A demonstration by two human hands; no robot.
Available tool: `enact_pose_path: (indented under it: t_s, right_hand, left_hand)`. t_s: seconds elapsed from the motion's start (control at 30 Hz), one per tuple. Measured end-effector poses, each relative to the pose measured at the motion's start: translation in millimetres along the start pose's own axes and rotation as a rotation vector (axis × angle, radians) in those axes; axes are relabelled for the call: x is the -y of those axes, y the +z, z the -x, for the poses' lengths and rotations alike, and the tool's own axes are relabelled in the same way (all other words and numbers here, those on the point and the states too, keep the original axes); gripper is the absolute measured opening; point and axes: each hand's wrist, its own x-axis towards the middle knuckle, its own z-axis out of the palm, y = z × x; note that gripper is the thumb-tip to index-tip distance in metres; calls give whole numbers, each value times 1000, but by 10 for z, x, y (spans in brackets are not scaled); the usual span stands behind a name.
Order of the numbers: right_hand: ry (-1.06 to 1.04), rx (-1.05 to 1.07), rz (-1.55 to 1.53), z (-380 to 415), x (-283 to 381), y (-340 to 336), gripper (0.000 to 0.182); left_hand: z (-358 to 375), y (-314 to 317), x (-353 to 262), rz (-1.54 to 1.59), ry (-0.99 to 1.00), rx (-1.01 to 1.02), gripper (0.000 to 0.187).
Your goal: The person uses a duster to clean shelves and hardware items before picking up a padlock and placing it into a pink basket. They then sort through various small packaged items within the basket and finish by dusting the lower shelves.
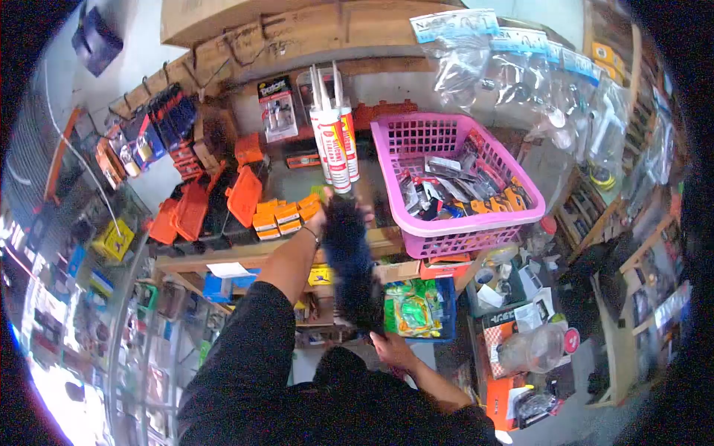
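Note:
My right hand (394,351) is closed round the lower end of a long, dark duster-like thing (351,260), smeared by motion, which stands upright in front of me. At the shelf edge, my left hand (318,219) is partly hidden behind the upper part of the dark thing. A bit of skin shows on its other side, but whether these fingers grip anything cannot be made out. Just above that hand, white silicone sealant tubes (335,149) stand together with their nozzles up. Small orange-yellow boxes (277,219) lie left of my left hand.
A pink basket (461,227) of packaged goods stands right of the tubes. Orange cases (244,195) sit at left. Below the shelf is a blue bin (446,308) with green packets. Plastic bags (513,74) hang above; a clear jar (532,349) stands lower right.

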Motion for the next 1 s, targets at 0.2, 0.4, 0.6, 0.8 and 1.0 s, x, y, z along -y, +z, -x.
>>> enact_pose_path:
  t_s: [0.2, 0.4, 0.6, 0.8, 1.0]
  right_hand:
    - [-12, -89, -134, -69, -179, 213, 19]
    - [-60, -55, 41, -13, -121, 159, 21]
    - [122, -151, 79, 20, -161, 230, 44]
    - [586, 82, -124, 73, 580, -52, 39]
    - [470, -102, -127, 108, 476, 111, 35]
  left_hand:
    - [74, 225, -112, -23, -64, 11, 86]
    - [73, 292, -72, 23, 72, 91, 79]
    - [-7, 133, -69, 43, 30, 230, 93]
    - [-225, -291, -79, 39, -48, 587, 93]
    - [-100, -72, -101, 69, -104, 358, 93]
